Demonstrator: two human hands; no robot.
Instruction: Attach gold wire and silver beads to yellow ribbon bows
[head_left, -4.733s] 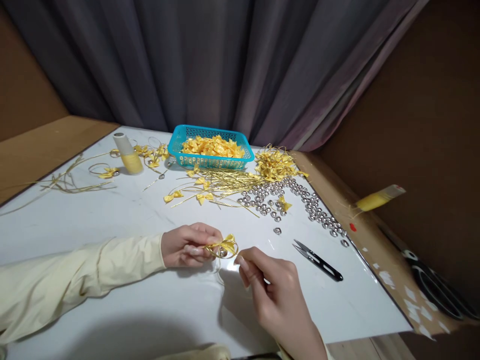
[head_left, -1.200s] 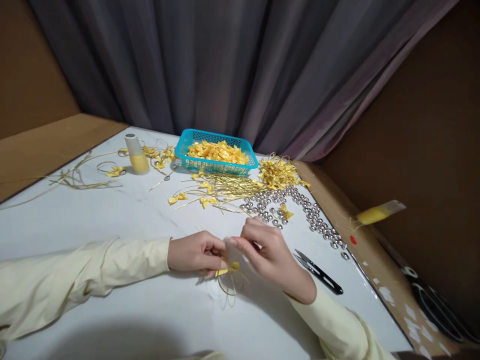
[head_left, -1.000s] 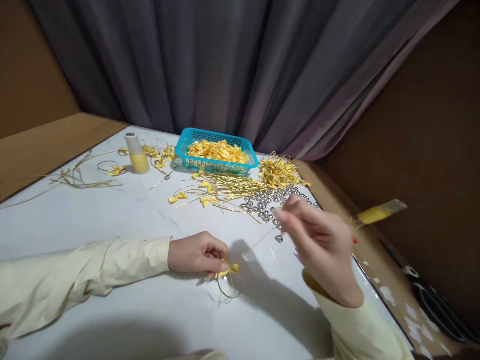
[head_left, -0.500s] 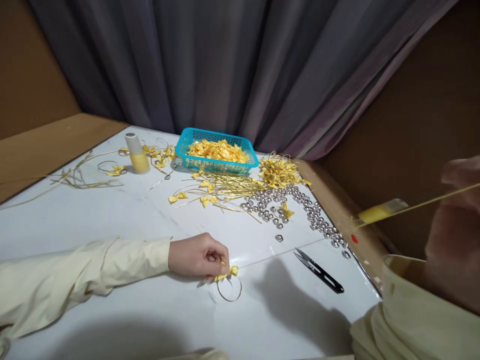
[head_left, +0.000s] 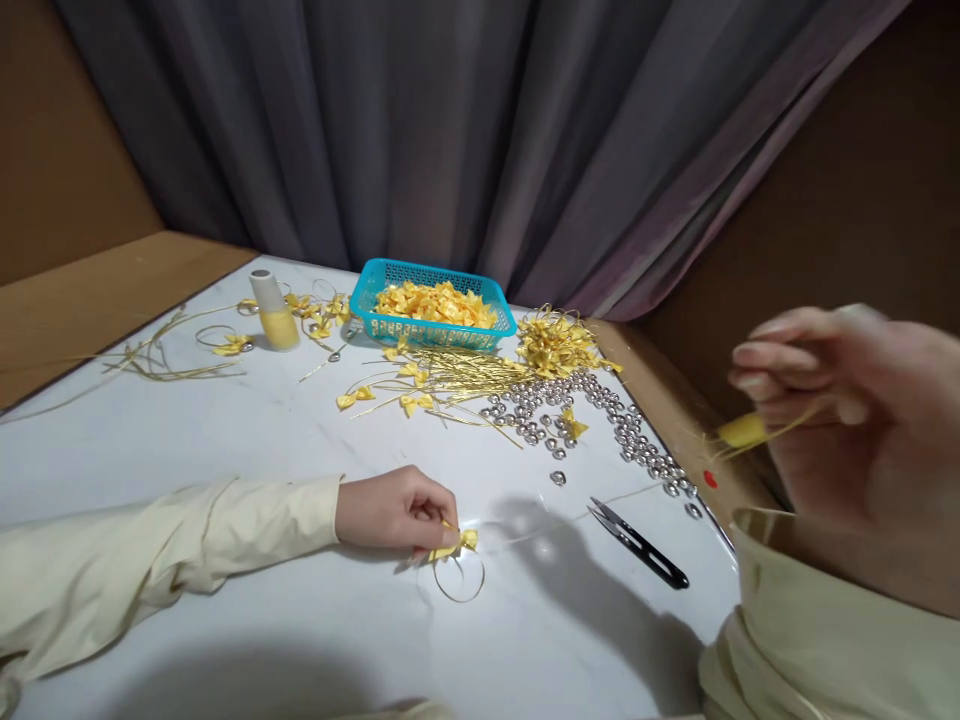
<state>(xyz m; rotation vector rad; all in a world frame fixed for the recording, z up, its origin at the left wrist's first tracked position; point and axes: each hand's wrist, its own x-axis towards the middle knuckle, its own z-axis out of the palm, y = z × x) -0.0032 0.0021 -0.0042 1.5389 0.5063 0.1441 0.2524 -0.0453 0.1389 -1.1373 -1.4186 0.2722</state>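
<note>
My left hand (head_left: 405,515) is closed in a pinch on a small yellow bow (head_left: 468,540) resting at the white tabletop. A thin gold cord loop (head_left: 459,597) hangs from the bow toward me. Raised at the right, my right hand (head_left: 862,400) has its fingers curled together, and a yellow thread (head_left: 799,422) runs into it. That thread leads from a yellow spool (head_left: 742,430) partly hidden behind the fingers. Black thread snips (head_left: 649,555) lie on the table between my hands, their points toward the left hand.
A blue basket (head_left: 358,300) full of yellow bows stands at the back. Gold cords (head_left: 465,372), a pile of finished-looking bows (head_left: 559,345) and many silver beads (head_left: 540,400) spread before and beside it. A glue-like bottle (head_left: 275,310) stands at the left.
My right hand has moved left and turned, coming further into view in front of the spool. The thread by it, taut before, now curves. My left hand has kept its place.
</note>
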